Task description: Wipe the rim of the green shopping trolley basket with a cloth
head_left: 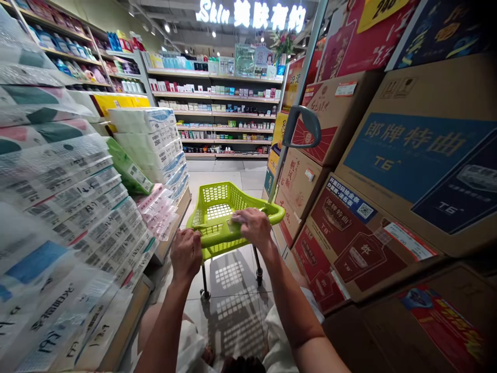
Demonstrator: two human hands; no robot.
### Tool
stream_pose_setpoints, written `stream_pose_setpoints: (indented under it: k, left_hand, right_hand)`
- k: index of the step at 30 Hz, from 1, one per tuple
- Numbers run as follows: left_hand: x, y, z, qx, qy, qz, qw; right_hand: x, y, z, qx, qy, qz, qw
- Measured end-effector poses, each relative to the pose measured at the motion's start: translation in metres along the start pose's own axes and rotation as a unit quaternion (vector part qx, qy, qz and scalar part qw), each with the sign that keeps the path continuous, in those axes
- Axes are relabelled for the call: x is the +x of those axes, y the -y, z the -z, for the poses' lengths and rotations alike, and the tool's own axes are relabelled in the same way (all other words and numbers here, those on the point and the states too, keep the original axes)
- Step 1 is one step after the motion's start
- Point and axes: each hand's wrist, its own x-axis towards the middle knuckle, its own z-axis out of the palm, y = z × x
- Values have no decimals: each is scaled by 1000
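Observation:
A lime-green plastic shopping cart (215, 192) stands in front of me, its basket of open lattice and its thin dark legs on casters. My left hand (186, 254) is closed around the left end of the cart's green handle (217, 237). On the handle's right half lies my right hand (254, 225), its fingers bent over the bar. Under those fingertips a small pale, crumpled cloth (237, 217) shows in part, against a label on the handle. Through the lattice the basket's floor is visible.
Plastic-wrapped tissue packs (73, 171) are stacked along the left. Cardboard cartons (419, 140) rise close on the right, beside a metal post with a grey loop handle (305, 127). Tiled floor (248, 178) leads to shelves of small boxed goods (217, 96) under a lit sign.

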Motion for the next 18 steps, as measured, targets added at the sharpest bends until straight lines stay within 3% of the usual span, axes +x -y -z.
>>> stream_pose_setpoints:
  k: [2, 5, 8, 10, 12, 14, 16, 18]
  left_hand:
    - [-5, -6, -2, -7, -10, 5, 1000]
    - [-12, -16, -7, -22, -21, -1, 1000]
    - [-18, -24, -8, -34, -18, -31, 999]
    - [-21, -29, -6, -35, -1, -56, 998]
    - [-22, -34, -3, -27, 18, -75, 997]
    - [-22, -40, -2, -16, 30, -86, 996]
    - [-22, -49, -3, -9, 30, -85, 996]
    - [-24, -58, -6, -5, 25, -82, 996]
  right_hand:
    - [-14, -16, -2, 4, -104, -34, 994]
    - [-45, -4, -28, 14, -237, -26, 971]
    - [-67, 24, -61, 15, -255, 42, 966]
    - [-64, 25, -69, 20, -276, 64, 959]
    - [-49, 5, -63, 38, -334, 24, 941]
    - [-28, -28, -48, 71, -381, -61, 920]
    - [-10, -57, -35, 103, -397, -141, 901]
    - [-4, -66, -30, 132, -403, -191, 885]
